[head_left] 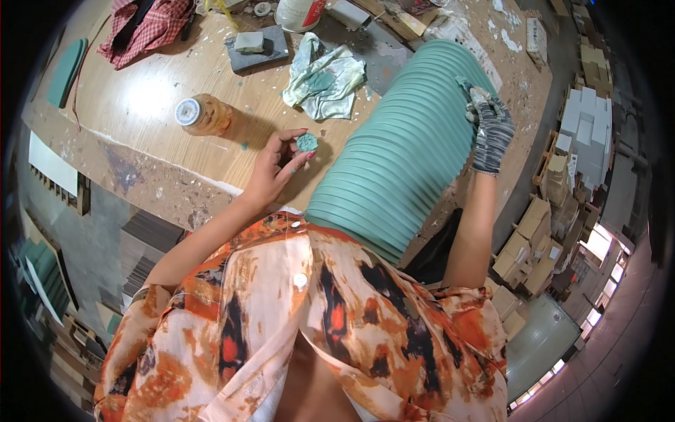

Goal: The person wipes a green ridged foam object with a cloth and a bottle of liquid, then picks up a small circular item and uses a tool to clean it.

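A ribbed green curved panel (397, 151) lies on the worktable and reaches back from my body toward the far right. My bare left hand (271, 165) is closed, pinching a small round cap-like piece (306, 142) filled with green paste between fingers and thumb. It is held just left of the panel. My right hand (490, 126) wears a grey striped knit glove with paste stains on the fingers. Its fingers are bent together at the panel's right edge, close to a smear of green; what they hold, if anything, is too small to make out.
Left of my left hand stands a glass jar (204, 114) of amber liquid. Farther back are a stained cloth (323, 79), a dark grey block (257, 50), a white-and-red can (300, 13) and a red checked cloth (151, 32). Cardboard boxes (531, 243) are stacked beyond the table's right side.
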Available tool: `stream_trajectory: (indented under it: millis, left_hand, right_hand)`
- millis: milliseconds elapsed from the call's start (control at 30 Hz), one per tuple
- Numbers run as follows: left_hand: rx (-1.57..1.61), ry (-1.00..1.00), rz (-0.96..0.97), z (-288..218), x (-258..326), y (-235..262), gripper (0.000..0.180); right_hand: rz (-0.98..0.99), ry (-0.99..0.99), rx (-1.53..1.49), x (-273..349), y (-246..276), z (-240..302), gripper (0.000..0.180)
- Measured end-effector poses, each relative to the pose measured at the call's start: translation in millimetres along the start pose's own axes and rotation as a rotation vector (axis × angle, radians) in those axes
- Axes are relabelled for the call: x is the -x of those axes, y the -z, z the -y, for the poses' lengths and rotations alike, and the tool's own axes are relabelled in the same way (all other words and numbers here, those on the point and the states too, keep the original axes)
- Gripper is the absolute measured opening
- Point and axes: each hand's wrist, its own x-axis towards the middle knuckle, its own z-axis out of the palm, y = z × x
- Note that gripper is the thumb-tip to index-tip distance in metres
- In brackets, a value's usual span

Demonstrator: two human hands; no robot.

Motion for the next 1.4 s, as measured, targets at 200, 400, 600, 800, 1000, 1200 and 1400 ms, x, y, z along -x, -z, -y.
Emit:
stream_trajectory:
  millis: [200,400,600,800,1000,1200,1400]
  left_hand:
    - [-0.003,-0.043,-0.013,4.4,-1.7,-1.3,0.041]
    - [-0.004,-0.050,0.003,1.6,-0.8,-0.5,0.040]
    - [-0.045,-0.049,0.015,2.0,-1.2,-0.4,0.040]
    - [-0.023,-0.049,-0.001,-2.7,-1.7,-2.2,0.040]
    - [0.011,-0.043,-0.014,5.1,-0.7,1.3,0.040]
    - [-0.007,-0.041,-0.011,3.7,0.0,1.1,0.039]
    - [-0.019,-0.052,-0.023,8.5,-0.1,1.0,0.041]
  right_hand:
    - [0.102,-0.017,0.027,-6.9,8.4,2.9,0.018]
    - [0.075,-0.031,0.130,-6.2,2.2,8.9,0.018]
    - [0.085,-0.017,0.051,-9.0,4.1,6.0,0.018]
    - [0.096,-0.097,0.017,-20.9,11.5,-4.8,0.019]
    - [0.124,-0.212,-0.398,-17.5,12.5,1.4,0.020]
    - [0.243,-0.064,-0.338,-49.7,44.2,-12.8,0.023]
    - [0.197,0.411,0.620,-103.3,42.9,-7.4,0.027]
